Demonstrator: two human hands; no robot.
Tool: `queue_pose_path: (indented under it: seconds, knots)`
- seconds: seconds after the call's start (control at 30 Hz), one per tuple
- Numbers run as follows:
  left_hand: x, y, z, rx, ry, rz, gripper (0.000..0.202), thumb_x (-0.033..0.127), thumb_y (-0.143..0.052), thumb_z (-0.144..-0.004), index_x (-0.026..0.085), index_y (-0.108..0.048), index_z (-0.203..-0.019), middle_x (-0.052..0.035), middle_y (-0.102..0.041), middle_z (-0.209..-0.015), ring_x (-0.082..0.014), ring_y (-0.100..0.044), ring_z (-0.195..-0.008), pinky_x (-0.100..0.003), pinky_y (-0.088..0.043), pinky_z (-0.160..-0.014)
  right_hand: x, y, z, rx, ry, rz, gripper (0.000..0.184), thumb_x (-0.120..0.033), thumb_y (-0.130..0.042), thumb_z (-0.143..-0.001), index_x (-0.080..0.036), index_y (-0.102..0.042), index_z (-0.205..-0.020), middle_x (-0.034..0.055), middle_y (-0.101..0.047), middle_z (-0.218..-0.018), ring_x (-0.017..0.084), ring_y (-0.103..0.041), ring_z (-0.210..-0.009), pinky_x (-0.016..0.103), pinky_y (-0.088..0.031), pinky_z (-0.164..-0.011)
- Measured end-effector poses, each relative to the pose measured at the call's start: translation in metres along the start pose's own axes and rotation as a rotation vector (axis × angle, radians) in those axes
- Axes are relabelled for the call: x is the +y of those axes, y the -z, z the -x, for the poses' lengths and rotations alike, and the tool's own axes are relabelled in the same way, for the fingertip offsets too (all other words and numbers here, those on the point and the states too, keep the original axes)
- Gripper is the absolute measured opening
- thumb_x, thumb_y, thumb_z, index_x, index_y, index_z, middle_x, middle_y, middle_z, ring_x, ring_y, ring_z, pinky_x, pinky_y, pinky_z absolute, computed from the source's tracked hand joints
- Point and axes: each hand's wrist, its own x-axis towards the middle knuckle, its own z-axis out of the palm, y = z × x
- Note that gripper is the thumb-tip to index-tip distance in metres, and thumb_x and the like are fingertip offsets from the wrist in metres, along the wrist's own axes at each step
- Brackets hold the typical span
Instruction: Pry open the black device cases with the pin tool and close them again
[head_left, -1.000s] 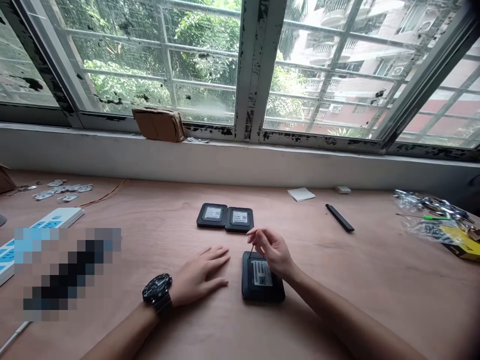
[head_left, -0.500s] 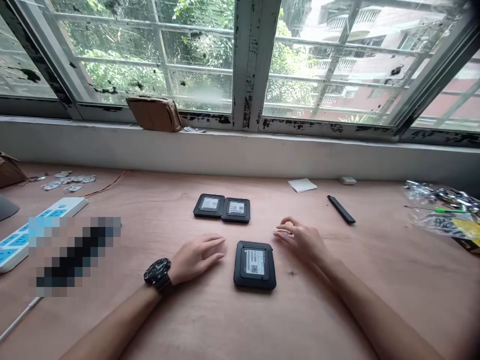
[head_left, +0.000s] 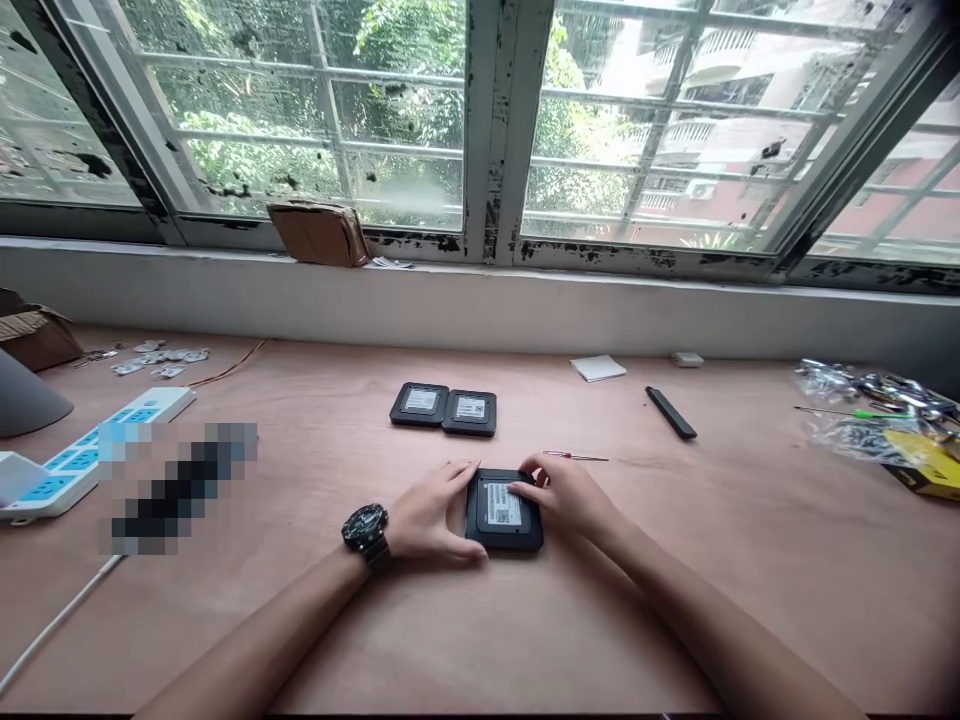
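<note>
A flat black drive (head_left: 504, 507) with a white printed label lies on the table between my hands. My left hand (head_left: 431, 515), with a black watch on its wrist, grips the drive's left side, thumb at the near corner and fingers at the far corner. At the far right corner my right hand (head_left: 566, 495) pinches the drive, its thumb over the label and the other fingers partly hidden. Just beyond that hand lies a thin screwdriver (head_left: 576, 456) with a red part. Two similar black drives, one left (head_left: 418, 403) and one right (head_left: 470, 412), sit side by side farther back.
On the right are a black strip-like tool (head_left: 670, 413), a folded white paper (head_left: 598, 368), a small white block (head_left: 687, 359) and plastic bags of metal parts (head_left: 874, 400). A power strip (head_left: 161, 402) and a blurred-out dark object (head_left: 184, 490) occupy the left.
Both hands have moved in from either side and taken hold of the near drive. The thin screwdriver, earlier under my right hand's fingers, now lies free on the table.
</note>
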Motion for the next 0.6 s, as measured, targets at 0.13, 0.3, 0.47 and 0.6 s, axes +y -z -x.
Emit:
queue_pose_path:
  seconds: [0.13, 0.3, 0.47, 0.6]
  knots:
    - [-0.001, -0.001, 0.001, 0.04, -0.025, 0.053, 0.123, 0.068, -0.086, -0.064, 0.015, -0.029, -0.159, -0.0187, -0.043, -0.156, -0.0389, -0.043, -0.141, -0.05, -0.038, -0.118, -0.012, -0.003, -0.006, -0.013, -0.037, 0.145, 0.04, -0.061, -0.069, -0.086, -0.023, -0.064, -0.095, 0.0037, -0.072, -0.088, 0.021, -0.065, -0.074, 0.031, -0.043, -0.064]
    - [-0.006, -0.002, 0.005, 0.067, -0.052, 0.095, 0.126, 0.055, -0.09, -0.064, 0.017, -0.02, -0.162, -0.0188, -0.041, -0.156, -0.0395, -0.042, -0.143, -0.051, -0.037, -0.119, -0.03, -0.017, -0.018, -0.014, -0.022, 0.379, 0.061, -0.08, -0.058, -0.083, -0.02, -0.059, -0.094, 0.0121, -0.069, -0.097, 0.027, -0.066, -0.084, 0.033, -0.044, -0.07]
    - [-0.012, -0.002, 0.012, 0.079, -0.035, 0.106, 0.131, 0.049, -0.091, -0.063, 0.015, -0.013, -0.163, -0.0206, -0.034, -0.161, -0.0394, -0.036, -0.147, -0.051, -0.033, -0.122, -0.04, -0.026, -0.022, -0.004, -0.067, 0.403, 0.064, -0.083, -0.052, -0.083, -0.021, -0.057, -0.093, 0.0115, -0.069, -0.094, 0.028, -0.067, -0.086, 0.034, -0.044, -0.071]
    - [-0.013, -0.001, 0.012, 0.081, -0.048, 0.139, 0.13, 0.048, -0.092, -0.062, 0.015, -0.015, -0.162, -0.0201, -0.035, -0.16, -0.0393, -0.036, -0.147, -0.05, -0.033, -0.122, -0.04, -0.031, -0.022, 0.044, -0.063, 0.446, 0.064, -0.084, -0.051, -0.084, -0.021, -0.057, -0.092, 0.0115, -0.069, -0.093, 0.029, -0.067, -0.087, 0.034, -0.044, -0.072]
